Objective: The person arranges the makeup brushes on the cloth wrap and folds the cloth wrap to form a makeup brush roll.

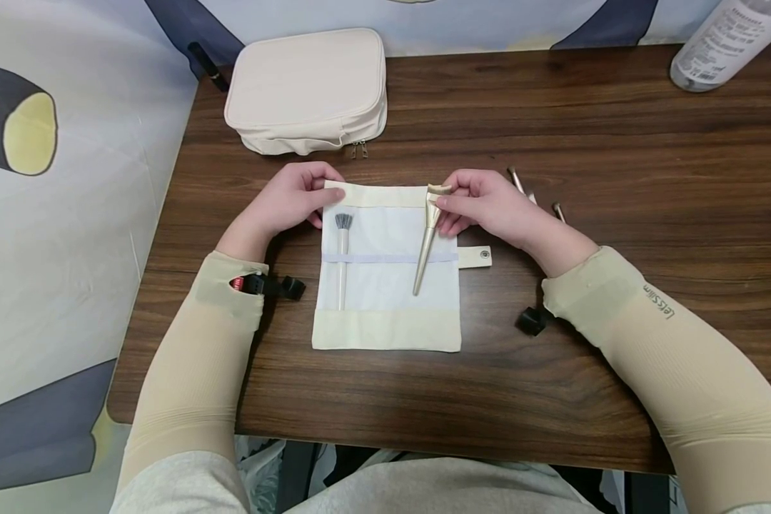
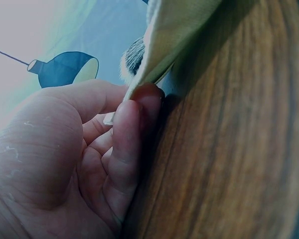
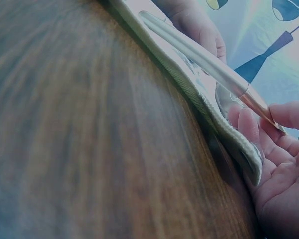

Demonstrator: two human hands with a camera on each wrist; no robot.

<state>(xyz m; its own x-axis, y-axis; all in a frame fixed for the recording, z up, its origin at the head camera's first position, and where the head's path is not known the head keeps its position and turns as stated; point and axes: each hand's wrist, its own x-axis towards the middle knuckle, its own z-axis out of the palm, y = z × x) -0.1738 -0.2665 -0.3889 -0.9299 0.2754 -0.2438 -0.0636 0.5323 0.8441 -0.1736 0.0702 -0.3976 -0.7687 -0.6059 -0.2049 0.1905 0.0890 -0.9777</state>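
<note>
A cream cloth brush roll (image 1: 385, 332) lies unrolled on the wooden table, its snap tab (image 1: 474, 257) sticking out to the right. My left hand (image 1: 295, 193) pinches the roll's top left corner between thumb and fingers; the left wrist view shows the cloth edge (image 2: 184, 27) lifted. One makeup brush (image 1: 343, 264) is tucked under the elastic band at the roll's left side, bristles up. With my right hand (image 1: 482, 203) I pinch a second makeup brush (image 1: 426, 246) near its head. Its handle (image 3: 194, 52) slants down over the roll's right half, in front of the band.
Behind the roll stands a cream zip case (image 1: 305, 86), with a black tube (image 1: 207, 66) to its left. A clear bottle (image 1: 722, 46) is at the back right. Brush handles (image 1: 515, 180) show partly behind my right forearm.
</note>
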